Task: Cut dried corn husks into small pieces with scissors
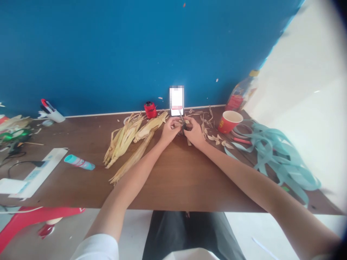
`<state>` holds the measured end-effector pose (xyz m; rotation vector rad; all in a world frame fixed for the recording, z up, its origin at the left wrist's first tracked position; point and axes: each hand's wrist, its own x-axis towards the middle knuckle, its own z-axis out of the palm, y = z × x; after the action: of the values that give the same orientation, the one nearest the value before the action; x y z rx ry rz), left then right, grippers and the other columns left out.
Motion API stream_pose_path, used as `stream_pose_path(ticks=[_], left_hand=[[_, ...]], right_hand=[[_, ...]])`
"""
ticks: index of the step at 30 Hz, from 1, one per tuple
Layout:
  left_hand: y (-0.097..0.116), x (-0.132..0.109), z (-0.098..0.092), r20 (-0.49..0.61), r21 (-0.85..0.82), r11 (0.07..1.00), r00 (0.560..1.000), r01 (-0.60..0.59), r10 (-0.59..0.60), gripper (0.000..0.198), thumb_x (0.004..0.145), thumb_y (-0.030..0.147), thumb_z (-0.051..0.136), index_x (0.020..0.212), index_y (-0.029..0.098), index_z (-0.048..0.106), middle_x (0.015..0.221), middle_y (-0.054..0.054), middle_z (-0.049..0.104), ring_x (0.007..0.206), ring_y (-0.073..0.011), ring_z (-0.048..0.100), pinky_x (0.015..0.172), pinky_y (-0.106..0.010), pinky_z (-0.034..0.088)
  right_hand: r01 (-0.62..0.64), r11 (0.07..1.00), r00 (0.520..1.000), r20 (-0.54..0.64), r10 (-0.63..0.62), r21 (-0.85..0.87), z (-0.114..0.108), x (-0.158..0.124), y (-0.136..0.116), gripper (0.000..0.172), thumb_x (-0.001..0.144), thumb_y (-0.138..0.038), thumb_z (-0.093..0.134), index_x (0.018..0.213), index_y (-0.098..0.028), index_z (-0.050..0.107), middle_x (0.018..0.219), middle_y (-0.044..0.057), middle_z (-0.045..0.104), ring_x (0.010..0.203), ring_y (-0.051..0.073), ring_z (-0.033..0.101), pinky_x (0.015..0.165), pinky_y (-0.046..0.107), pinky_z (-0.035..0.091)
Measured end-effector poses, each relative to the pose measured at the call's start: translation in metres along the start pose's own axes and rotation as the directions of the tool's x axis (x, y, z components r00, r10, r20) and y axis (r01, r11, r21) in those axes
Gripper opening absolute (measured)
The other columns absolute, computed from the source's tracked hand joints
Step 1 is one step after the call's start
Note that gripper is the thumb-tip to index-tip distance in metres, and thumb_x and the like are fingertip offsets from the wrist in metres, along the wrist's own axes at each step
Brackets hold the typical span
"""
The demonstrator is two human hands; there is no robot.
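Observation:
My left hand point(170, 130) and my right hand point(194, 133) meet above the far edge of the brown wooden table point(179, 173). Between them stand small scissors point(182, 122) with dark handles, which my right hand seems to grip. My left hand closes on a small piece of dry corn husk point(180, 131), partly hidden by my fingers. Left of my hands lie long bundles of dry corn husk point(121, 141), and scraps of husk point(217, 140) are scattered to the right.
Against the blue wall stand a propped phone point(176, 101), a red spool point(150, 109) and a plastic bottle point(242, 92). A red paper cup point(229, 121) and teal paper strips point(276, 159) lie right. A power strip point(38, 173) and teal tube point(79, 162) lie left.

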<state>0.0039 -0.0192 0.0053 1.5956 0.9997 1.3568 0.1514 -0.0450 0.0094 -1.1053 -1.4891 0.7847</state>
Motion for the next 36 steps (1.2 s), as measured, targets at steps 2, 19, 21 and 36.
stream_pose_path(ticks=[2,19,21,36], left_hand=[[-0.004,0.002,-0.001,0.028,-0.007,0.999,0.999,0.034,-0.033,0.026,0.075,0.023,0.07,0.101,0.017,0.069,0.09,-0.006,0.072,0.075,-0.0147,0.064,0.069,-0.026,0.048],[-0.014,0.004,-0.002,0.095,-0.013,0.999,0.995,0.038,-0.037,0.021,0.081,0.036,0.068,0.086,0.017,0.063,0.085,-0.005,0.068,0.073,-0.0144,0.062,0.071,-0.028,0.049],[-0.015,0.005,-0.001,0.025,-0.104,0.991,0.997,0.079,-0.077,0.023,0.081,0.038,0.068,0.088,0.018,0.06,0.083,-0.003,0.066,0.068,-0.0127,0.061,0.069,-0.028,0.049],[-0.017,0.013,-0.012,-0.217,-0.484,0.863,0.936,0.145,-0.279,0.039,0.071,0.046,0.078,0.09,0.018,0.06,0.089,-0.005,0.069,0.08,-0.0122,0.065,0.071,-0.025,0.05]], right_hand=[[0.019,1.0,1.0,0.012,-0.019,0.001,0.001,0.0,-0.001,0.052,0.072,-0.03,0.064,0.122,-0.019,0.055,0.067,-0.002,0.064,0.063,0.018,0.062,0.066,0.033,0.054],[0.006,0.995,0.971,-0.238,-0.03,-0.103,-0.002,0.001,0.008,0.047,0.074,-0.027,0.06,0.12,-0.02,0.056,0.083,0.003,0.068,0.075,0.019,0.063,0.073,0.033,0.052],[-0.021,0.995,0.981,-0.192,0.003,-0.093,-0.002,0.002,0.009,0.043,0.074,-0.029,0.06,0.116,-0.019,0.059,0.084,0.003,0.069,0.074,0.02,0.064,0.07,0.033,0.052],[-0.025,0.916,0.999,0.022,0.037,-0.4,0.002,-0.002,-0.003,0.033,0.069,-0.026,0.061,0.101,-0.025,0.07,0.075,-0.001,0.07,0.068,0.02,0.063,0.063,0.03,0.047]])
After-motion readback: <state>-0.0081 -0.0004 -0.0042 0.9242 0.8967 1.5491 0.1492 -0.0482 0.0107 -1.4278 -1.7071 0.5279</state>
